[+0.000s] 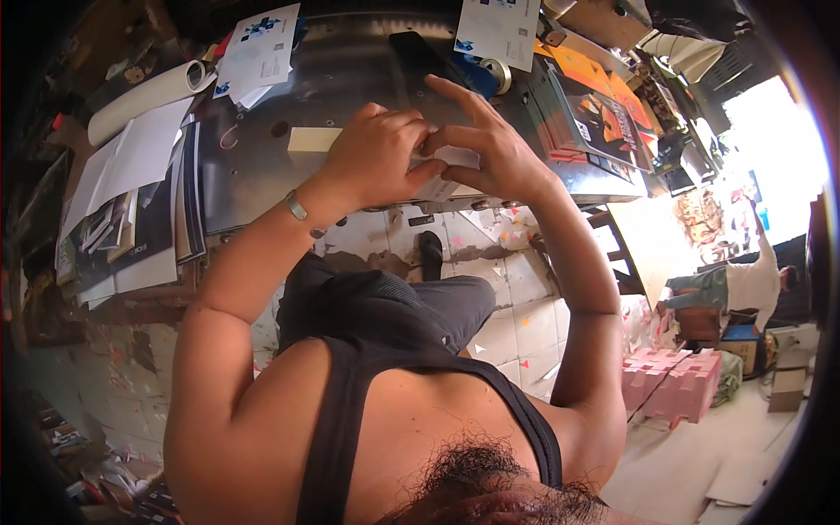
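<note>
Both my hands meet over the near edge of a grey metal worktable (350, 79). My left hand (376, 153) curls over a small stack of pale paper sheets (451, 171) and pinches it from the left. My right hand (494, 149) grips the same stack from the right, with its index finger stretched up and to the left. A cream-coloured pad (311, 138) lies flat on the metal just left of my left hand. A metal bracelet (297, 206) sits on my left wrist.
Printed white sheets (258, 52) lie at the table's back, a tape roll (499, 74) and orange booklets (595, 96) to the right. A paper roll (144, 96) and stacked papers (131, 210) fill the left side. Pink blocks (674, 385) sit on the tiled floor.
</note>
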Action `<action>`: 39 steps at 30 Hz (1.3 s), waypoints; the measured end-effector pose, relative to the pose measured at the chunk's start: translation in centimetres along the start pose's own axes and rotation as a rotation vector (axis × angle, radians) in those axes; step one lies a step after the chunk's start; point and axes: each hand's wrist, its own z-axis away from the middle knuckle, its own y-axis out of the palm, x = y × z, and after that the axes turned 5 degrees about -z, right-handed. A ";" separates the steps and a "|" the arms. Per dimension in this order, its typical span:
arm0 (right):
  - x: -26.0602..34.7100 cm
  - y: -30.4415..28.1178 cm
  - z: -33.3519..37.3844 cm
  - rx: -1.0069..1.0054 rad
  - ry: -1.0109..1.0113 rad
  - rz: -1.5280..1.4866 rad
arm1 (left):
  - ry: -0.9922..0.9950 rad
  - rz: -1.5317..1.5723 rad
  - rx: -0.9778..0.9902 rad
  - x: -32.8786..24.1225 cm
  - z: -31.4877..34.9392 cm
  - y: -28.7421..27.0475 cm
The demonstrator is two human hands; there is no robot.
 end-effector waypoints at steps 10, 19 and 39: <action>-0.1 -0.4 -0.8 0.044 -0.027 -0.012 | 0.005 -0.017 -0.006 0.0 0.1 -0.1; 0.1 -1.3 -2.3 0.187 -0.099 0.053 | -0.012 0.023 -0.006 -0.1 0.0 -0.2; -1.3 0.0 -1.0 0.100 -0.049 -0.093 | -0.009 0.019 0.022 0.2 -0.1 -0.2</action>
